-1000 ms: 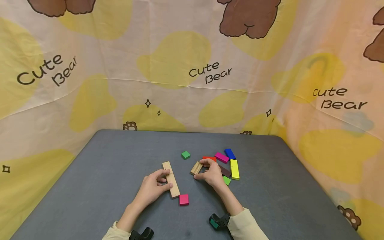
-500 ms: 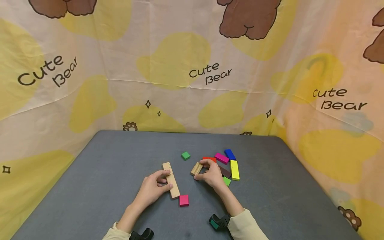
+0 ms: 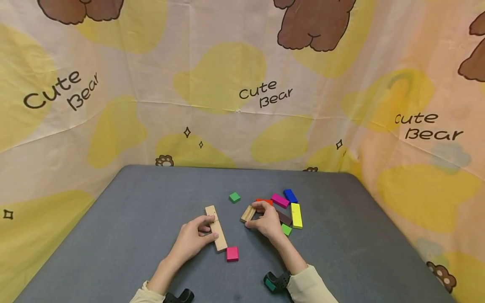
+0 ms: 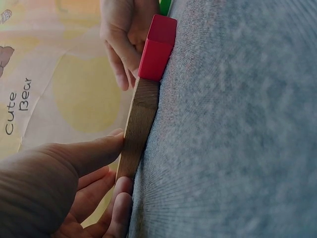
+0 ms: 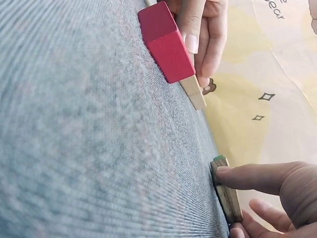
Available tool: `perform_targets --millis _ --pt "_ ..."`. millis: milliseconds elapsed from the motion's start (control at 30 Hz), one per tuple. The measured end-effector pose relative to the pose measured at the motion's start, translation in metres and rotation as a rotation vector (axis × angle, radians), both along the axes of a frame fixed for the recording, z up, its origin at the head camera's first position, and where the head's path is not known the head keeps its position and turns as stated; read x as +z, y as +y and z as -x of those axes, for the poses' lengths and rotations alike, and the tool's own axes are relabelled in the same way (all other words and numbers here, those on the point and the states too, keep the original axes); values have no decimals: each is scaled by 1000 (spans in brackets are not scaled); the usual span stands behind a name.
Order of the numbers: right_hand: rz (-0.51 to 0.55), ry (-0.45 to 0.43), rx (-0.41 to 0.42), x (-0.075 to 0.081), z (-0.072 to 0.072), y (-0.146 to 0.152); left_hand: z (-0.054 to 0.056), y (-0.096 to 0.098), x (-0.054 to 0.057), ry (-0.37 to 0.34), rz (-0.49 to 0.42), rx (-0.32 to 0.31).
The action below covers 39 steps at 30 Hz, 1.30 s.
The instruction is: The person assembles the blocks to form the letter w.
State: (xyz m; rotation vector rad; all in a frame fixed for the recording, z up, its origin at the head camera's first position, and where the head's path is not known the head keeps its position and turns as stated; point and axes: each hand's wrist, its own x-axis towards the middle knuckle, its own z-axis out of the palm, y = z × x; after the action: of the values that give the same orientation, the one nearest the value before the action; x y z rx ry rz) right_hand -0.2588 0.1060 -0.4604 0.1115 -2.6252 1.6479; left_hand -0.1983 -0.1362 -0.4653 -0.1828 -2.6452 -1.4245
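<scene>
Wooden and pale, the long plank (image 3: 216,227) lies flat on the grey table (image 3: 125,219), and the left hand (image 3: 194,238) curls thumb and fingers round its middle, pinching it by the edges. Right of the plank, the right hand (image 3: 267,221) pinches a short wooden block (image 3: 248,213) between thumb and forefinger, the block touching the table. A pink cube (image 3: 232,253) sits at the plank's near end, touching or almost touching it. Farther right of the plank, behind the right hand, lie an orange block (image 3: 264,200), a magenta block (image 3: 280,199), a blue block (image 3: 290,195), a yellow bar (image 3: 296,214), a brown block (image 3: 284,217) and a light green piece (image 3: 286,229); a dark green cube (image 3: 234,196) stands apart beyond the plank.

As I judge it, a sideways nudge of the plank could shove the pink cube askew, and the right wrist could sweep the pieces close behind it.

Much of the brown and orange blocks hides under the right hand; both wrist views show the wood edge-on only.
</scene>
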Motion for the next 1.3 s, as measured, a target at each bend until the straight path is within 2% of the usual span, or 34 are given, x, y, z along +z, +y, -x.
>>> perform_targets --millis 333,567,733,900,1033,1300 --pt "32 30 19 2 -3 6 -1 -1 -2 -6 -6 -10" --pt "109 1 41 7 -26 20 0 -2 -4 -5 -22 -17" --pt "103 -2 68 5 -44 25 0 -3 -2 9 -25 -10" --pt "109 -1 136 8 -55 22 0 -3 -2 7 -18 -11" --pt "100 1 188 10 -55 17 0 -4 -2 8 -15 -7" --pt "-34 -6 284 6 -52 13 1 -2 -2 14 -10 -6"
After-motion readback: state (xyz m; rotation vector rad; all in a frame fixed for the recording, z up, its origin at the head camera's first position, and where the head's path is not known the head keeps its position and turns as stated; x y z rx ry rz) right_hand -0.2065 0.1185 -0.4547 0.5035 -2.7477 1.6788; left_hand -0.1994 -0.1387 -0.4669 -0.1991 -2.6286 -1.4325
